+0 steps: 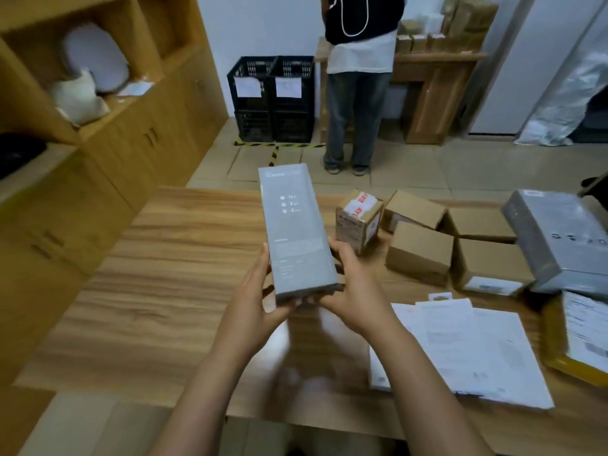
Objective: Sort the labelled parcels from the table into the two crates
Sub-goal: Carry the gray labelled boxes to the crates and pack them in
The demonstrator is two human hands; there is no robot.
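The left hand (260, 291) and right hand (352, 281) grip the near end of the grey box (296, 225) from either side, fingers curled under it. Its long axis points away from them, above the desk (164, 258). The crates (271, 97) stand far ahead on the floor, a person (358, 93) beside them. Brown boxes (421, 248) lie right of the right hand.

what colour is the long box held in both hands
Grey, with small pale print on its face; the long box shows best in the head view.

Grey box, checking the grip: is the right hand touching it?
Touching. Head view: the right hand grips the grey box at its near end.
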